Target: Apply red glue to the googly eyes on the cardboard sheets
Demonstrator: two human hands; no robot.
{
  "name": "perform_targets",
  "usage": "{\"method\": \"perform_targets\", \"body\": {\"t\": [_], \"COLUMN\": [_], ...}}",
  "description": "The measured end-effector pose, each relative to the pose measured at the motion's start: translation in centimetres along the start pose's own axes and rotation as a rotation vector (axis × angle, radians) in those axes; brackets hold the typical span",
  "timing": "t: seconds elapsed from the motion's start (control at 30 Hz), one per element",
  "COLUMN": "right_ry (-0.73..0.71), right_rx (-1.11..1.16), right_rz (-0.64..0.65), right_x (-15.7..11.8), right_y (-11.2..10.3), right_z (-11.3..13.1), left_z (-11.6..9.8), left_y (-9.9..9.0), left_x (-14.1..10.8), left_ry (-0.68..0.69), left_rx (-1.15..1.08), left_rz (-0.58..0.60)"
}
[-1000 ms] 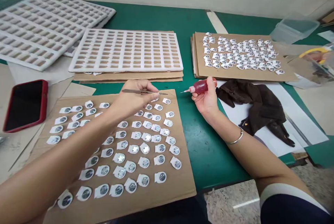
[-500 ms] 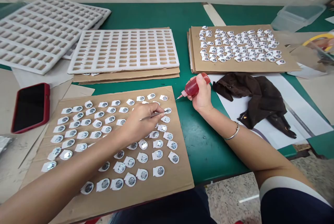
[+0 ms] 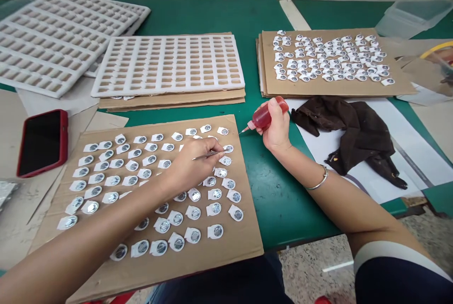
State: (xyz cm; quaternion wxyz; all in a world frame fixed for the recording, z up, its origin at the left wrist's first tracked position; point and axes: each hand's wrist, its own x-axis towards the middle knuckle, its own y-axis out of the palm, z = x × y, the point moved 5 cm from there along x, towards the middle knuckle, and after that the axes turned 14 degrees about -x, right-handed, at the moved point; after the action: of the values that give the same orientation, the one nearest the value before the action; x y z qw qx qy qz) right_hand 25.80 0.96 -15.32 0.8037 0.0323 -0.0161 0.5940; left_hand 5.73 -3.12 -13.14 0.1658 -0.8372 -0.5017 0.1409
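Observation:
My left hand [image 3: 191, 164] is closed on thin metal tweezers [image 3: 208, 155], whose tip is at a small round metallic piece [image 3: 228, 149] near the right edge of a cardboard sheet [image 3: 244, 235]. Rows of similar silver discs on white tabs lie on this sheet, some hidden under my left forearm. My right hand [image 3: 276, 127] grips a red squeeze bottle [image 3: 265, 116] tilted down to the left. Its fine needle tip is just off the sheet's upper right edge, above the green table [image 3: 279, 200].
White slotted trays [image 3: 170, 65] stand behind the sheet, more lean at the far left. A red-cased phone [image 3: 42, 143] lies left. Behind right is another disc-covered cardboard [image 3: 332, 88]; a dark cloth [image 3: 364, 139] lies on white paper. A clear container [image 3: 414, 16] is at the far right.
The view has shifted slightly. Both hands keep nearly the same pose and grip; at the far right, another person's hand has mostly moved out of sight from the yellow ring.

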Motion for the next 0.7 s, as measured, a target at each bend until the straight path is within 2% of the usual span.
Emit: {"method": "perform_targets", "body": {"t": [0.47,0.7], "right_ry": [0.015,0.028], "right_rx": [0.003,-0.030], "right_rz": [-0.007,-0.028], "right_x": [0.07,0.10], "right_y": [0.02,-0.06], "right_z": [-0.28,-0.44], "left_z": [0.12,-0.76], "left_y": [-0.17,0.09], "left_x": [0.15,0.43], "left_ry": [-0.008,0.045], "left_rx": [0.001,0.026], "left_rz": [-0.017,0.032]}}
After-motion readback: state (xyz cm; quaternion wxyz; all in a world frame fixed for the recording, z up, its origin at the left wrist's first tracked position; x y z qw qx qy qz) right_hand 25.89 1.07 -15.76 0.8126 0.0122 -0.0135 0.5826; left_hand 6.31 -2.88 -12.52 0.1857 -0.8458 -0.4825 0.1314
